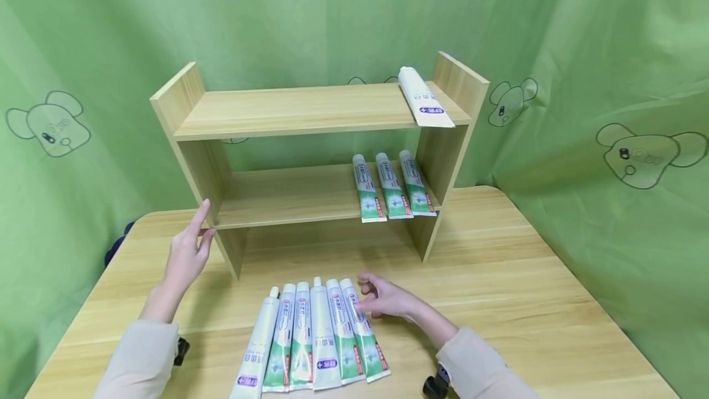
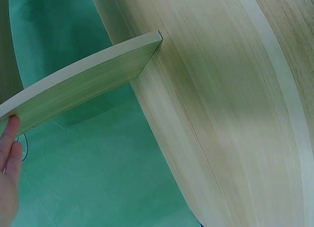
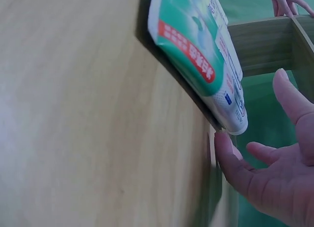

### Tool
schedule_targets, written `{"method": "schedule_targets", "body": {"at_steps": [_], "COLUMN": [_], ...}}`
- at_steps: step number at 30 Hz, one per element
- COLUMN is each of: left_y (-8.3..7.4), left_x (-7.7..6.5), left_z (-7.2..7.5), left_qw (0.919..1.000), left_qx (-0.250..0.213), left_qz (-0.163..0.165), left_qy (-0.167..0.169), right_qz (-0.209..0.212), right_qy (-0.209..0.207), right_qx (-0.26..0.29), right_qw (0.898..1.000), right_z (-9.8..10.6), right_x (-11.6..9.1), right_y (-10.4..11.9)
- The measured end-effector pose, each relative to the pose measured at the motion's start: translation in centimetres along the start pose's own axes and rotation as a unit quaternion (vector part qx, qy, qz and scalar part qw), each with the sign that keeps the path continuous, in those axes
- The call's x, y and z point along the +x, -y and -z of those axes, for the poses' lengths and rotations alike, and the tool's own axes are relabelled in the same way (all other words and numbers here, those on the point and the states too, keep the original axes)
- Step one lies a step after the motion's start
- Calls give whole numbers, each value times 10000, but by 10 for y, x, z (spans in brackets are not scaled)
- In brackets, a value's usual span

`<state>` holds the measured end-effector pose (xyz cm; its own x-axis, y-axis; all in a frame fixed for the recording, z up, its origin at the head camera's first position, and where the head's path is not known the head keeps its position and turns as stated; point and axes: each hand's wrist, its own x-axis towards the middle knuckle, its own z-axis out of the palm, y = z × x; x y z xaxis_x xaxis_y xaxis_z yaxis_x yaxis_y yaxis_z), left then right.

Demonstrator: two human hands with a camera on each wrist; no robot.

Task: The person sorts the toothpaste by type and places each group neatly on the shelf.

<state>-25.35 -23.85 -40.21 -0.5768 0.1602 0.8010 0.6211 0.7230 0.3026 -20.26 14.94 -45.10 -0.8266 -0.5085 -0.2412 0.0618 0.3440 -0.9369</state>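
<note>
Several toothpaste tubes lie side by side on the table, caps pointing at the shelf. Some are green and white, like the rightmost tube [image 1: 365, 331]; others are plain white with a purple mark, like the white tube [image 1: 324, 337]. My right hand [image 1: 388, 296] is beside the cap end of the rightmost tube. In the right wrist view its thumb and fingers are spread, with a fingertip [image 3: 223, 138] close to the cap; I cannot tell if it touches. My left hand [image 1: 187, 254] is by the left side of the wooden shelf [image 1: 277, 223], index finger extended, holding nothing.
Three green-and-white toothpaste tubes [image 1: 396, 193] lie at the right end of the shelf's lower board. A white tube [image 1: 423, 100] lies at the right of the top board, its flat end over the front edge. Green curtains [image 1: 310, 17] hang behind the table [image 1: 509, 288].
</note>
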Motion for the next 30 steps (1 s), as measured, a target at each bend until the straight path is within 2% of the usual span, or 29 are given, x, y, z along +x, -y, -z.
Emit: {"method": "schedule_targets", "body": {"at_steps": [17,23,30], "left_y": [-1,-1,-1], "left_x": [1,-2,-2], "left_z": [1,1,1], "left_qw": [10000,9999,9999], "left_qx": [39,-18,-27], "left_qz": [-48,86,39], "left_qy": [-21,64,96], "right_qz": [137,169,119], "right_qy": [-223,-435,-703], "right_qx": [-290,-610,-980], "right_qw": [9992,9970,9926], "right_z": [-13,-18,-24], "right_x": [3,2,6], "right_y": [-2,-3,-5]}}
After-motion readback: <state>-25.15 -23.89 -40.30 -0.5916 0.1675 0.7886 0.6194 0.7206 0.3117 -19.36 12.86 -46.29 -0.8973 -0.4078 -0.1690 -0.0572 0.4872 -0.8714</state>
